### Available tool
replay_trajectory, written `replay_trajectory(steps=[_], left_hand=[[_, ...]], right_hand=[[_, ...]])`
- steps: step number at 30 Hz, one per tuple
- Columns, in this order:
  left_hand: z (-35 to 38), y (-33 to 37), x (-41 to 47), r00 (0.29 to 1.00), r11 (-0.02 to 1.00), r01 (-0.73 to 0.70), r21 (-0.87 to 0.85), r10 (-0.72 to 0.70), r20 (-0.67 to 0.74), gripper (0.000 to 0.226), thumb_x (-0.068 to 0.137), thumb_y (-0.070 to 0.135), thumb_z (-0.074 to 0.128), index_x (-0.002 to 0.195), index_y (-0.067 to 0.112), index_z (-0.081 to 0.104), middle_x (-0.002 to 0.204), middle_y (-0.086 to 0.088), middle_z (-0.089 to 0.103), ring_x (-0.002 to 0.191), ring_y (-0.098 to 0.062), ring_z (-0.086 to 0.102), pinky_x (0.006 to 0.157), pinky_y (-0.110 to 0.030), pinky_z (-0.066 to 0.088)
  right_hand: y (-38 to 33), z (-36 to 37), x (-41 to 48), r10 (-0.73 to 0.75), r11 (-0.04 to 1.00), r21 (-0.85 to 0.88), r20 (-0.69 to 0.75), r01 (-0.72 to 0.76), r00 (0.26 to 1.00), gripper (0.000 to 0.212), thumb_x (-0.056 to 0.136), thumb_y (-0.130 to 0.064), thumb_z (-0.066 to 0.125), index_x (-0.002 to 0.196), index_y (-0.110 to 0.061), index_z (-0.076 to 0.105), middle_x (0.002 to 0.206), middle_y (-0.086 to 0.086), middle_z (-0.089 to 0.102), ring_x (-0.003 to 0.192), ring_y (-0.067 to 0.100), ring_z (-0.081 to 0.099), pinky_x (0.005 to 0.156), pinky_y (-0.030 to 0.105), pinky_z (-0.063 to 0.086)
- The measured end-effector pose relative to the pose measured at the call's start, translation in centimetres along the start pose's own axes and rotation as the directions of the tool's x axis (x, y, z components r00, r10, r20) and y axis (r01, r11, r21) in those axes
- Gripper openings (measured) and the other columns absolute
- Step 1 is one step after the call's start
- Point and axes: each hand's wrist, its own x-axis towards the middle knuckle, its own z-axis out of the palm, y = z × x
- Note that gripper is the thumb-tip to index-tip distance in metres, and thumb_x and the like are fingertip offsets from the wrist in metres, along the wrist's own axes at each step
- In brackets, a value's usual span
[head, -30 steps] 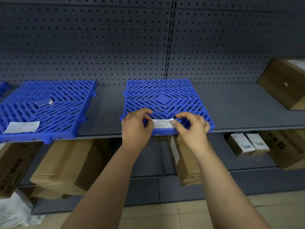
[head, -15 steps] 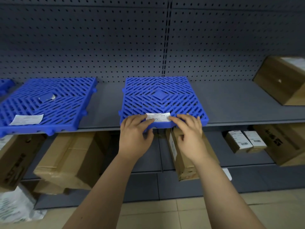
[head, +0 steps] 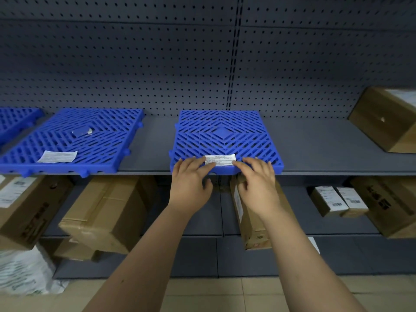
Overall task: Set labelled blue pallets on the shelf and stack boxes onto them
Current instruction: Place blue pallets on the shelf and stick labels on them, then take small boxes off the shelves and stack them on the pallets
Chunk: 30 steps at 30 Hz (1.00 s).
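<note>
- Leftmost, a partly visible blue pallet (head: 15, 120) lies at the left edge of the shelf (head: 315, 149).
- Next, the second pallet (head: 90, 143) lies flat along the shelf's front edge, with a white label (head: 57, 156) near its front-left corner.
- The left hand (head: 191, 183), fingers straight and slightly apart, presses the front edge of the centre pallet (head: 225, 136), index fingertip on the left end of the paper label (head: 220, 160).
- The centre pallet lies flat at the shelf's front edge.
- The right hand (head: 258, 185), fingers straight and spread, touches the paper label's right end.
- The cardboard box (head: 387, 122) sits tilted at the shelf's right edge.
</note>
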Motion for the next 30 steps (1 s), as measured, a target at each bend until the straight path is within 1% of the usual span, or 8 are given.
replay_trajectory(steps=[4,7,10,13,17,23,27,30], left_hand=[[-0.2,0.3,0.0,1.0,1.0,0.0,0.013,0.0,0.01,0.046,0.082,0.015,0.065,0.128,0.022,0.063,0.133,-0.005,0.059,0.127,-0.028,0.048,0.114,-0.052,0.025],[-0.6,0.5,0.1,0.999,0.999,-0.012,0.038,0.011,0.035,0.049,0.085,0.017,0.062,0.133,0.023,0.059,0.136,-0.005,0.057,0.129,-0.027,0.045,0.116,-0.049,0.022],[-1.2,0.4,0.5,0.997,0.999,-0.011,0.052,0.008,0.075,0.05,0.09,0.023,0.056,0.139,0.027,0.052,0.144,-0.001,0.049,0.134,-0.023,0.039,0.116,-0.044,0.018],[-2.2,0.7,1.4,0.993,0.999,-0.018,0.05,0.013,0.117,0.051,0.093,0.029,0.052,0.143,0.032,0.046,0.148,0.002,0.043,0.136,-0.021,0.033,0.113,-0.042,0.021],[-3.3,2.6,4.2,0.983,0.987,-0.123,0.105,0.106,0.147,0.05,0.094,0.035,0.049,0.144,0.035,0.041,0.148,0.003,0.041,0.136,-0.022,0.031,0.111,-0.042,0.019],[-3.8,7.8,8.2,0.948,0.927,-0.303,0.222,0.268,0.172,0.053,0.095,0.046,0.044,0.146,0.032,0.038,0.147,-0.001,0.039,0.135,-0.026,0.03,0.111,-0.047,0.018],[-3.5,12.2,9.4,0.917,0.896,-0.389,0.213,0.354,0.186,0.055,0.093,0.048,0.045,0.146,0.032,0.039,0.147,-0.002,0.04,0.134,-0.026,0.03,0.111,-0.048,0.019],[-2.7,16.0,9.9,0.89,0.868,-0.447,0.216,0.409,0.201,0.056,0.093,0.051,0.045,0.146,0.031,0.039,0.146,-0.002,0.041,0.135,-0.026,0.03,0.111,-0.049,0.02]], right_hand=[[-0.6,0.2,0.0,0.028,0.999,-0.028,-0.012,-0.029,1.0,0.058,0.08,-0.011,0.064,0.135,-0.022,0.051,0.136,0.006,0.047,0.132,0.03,0.035,0.119,0.05,0.007],[-0.8,0.0,0.0,0.038,0.999,-0.021,-0.009,-0.038,0.999,0.057,0.082,-0.014,0.062,0.137,-0.023,0.05,0.136,0.004,0.048,0.132,0.028,0.035,0.119,0.049,0.007],[-0.9,-1.0,0.3,0.056,0.998,0.042,0.015,-0.056,0.998,0.052,0.086,-0.017,0.058,0.137,-0.024,0.049,0.134,0.0,0.051,0.128,0.025,0.039,0.117,0.046,0.014],[-0.7,-2.5,0.9,0.065,0.998,0.01,0.105,-0.066,0.992,0.053,0.087,-0.02,0.057,0.139,-0.026,0.046,0.136,-0.001,0.05,0.127,0.026,0.039,0.113,0.045,0.022],[-0.1,-5.6,2.3,0.081,0.992,-0.11,0.134,-0.066,0.988,0.057,0.085,-0.023,0.059,0.139,-0.028,0.045,0.139,0.0,0.048,0.128,0.027,0.037,0.109,0.041,0.027],[2.0,-11.4,3.1,0.129,0.95,-0.294,0.057,-0.107,0.99,0.057,0.087,-0.03,0.058,0.142,-0.028,0.04,0.14,0.001,0.043,0.131,0.026,0.032,0.109,0.04,0.023],[4.6,-14.6,1.6,0.179,0.918,-0.361,0.013,-0.163,0.984,0.057,0.088,-0.035,0.059,0.142,-0.028,0.04,0.141,0.001,0.042,0.132,0.026,0.032,0.107,0.04,0.025],[6.7,-16.8,-0.1,0.236,0.913,-0.349,0.025,-0.213,0.971,0.059,0.089,-0.036,0.059,0.143,-0.028,0.037,0.144,0.0,0.039,0.133,0.026,0.032,0.106,0.043,0.031]])
